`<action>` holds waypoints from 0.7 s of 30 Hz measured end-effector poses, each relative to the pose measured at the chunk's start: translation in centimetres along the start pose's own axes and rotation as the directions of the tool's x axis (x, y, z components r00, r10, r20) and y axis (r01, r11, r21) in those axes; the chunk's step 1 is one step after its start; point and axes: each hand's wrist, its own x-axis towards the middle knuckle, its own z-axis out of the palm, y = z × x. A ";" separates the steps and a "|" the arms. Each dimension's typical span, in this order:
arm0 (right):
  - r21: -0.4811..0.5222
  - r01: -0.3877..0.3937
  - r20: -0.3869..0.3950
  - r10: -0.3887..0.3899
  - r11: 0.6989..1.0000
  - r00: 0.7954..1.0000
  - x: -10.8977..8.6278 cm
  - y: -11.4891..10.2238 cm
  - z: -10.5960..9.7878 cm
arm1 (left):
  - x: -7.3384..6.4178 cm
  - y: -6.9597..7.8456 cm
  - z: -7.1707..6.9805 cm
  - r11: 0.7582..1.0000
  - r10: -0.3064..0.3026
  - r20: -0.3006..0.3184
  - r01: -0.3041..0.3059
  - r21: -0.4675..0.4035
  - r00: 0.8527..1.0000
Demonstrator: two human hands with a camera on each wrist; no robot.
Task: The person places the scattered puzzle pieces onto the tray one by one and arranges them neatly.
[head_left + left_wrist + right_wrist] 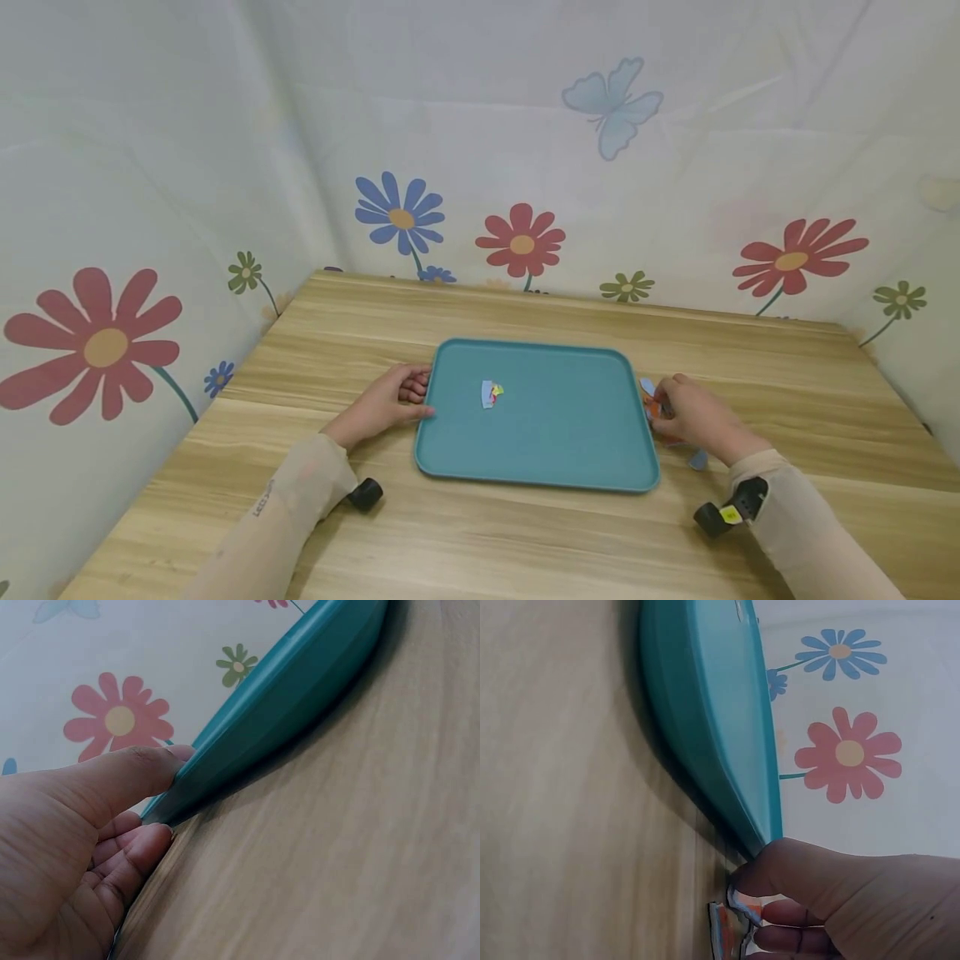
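A teal tray (540,425) lies on the wooden table, with one small puzzle piece (487,395), pale blue with a colourful print, on its left part. My left hand (392,397) grips the tray's left edge; in the left wrist view its thumb (161,766) lies on the rim and the other fingers bend below it. Beside the tray's right edge, my right hand (693,415) is over a small group of blue and orange pieces. Its thumb and fingers pinch a piece (742,906) in the right wrist view. The hand partly hides the group.
A loose blue piece (699,460) lies on the table (480,542) just below the right hand. Behind the table hangs a white curtain (480,100) printed with flowers and a butterfly. Another piece (718,930) stands out beside the right fingers.
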 end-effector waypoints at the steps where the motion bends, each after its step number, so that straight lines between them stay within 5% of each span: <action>1: 0.002 -0.001 -0.001 0.001 1.000 1.000 0.0 -0.1 0.0 | 0.0 0.0 0.0 1.000 -0.001 -0.001 0.001 -0.001 1.000; 21: -0.064 0.006 -0.019 -0.008 0.998 1.000 -0.2 -0.4 0.3 | 0.1 -0.3 0.1 1.000 0.002 -0.009 -0.002 0.004 1.000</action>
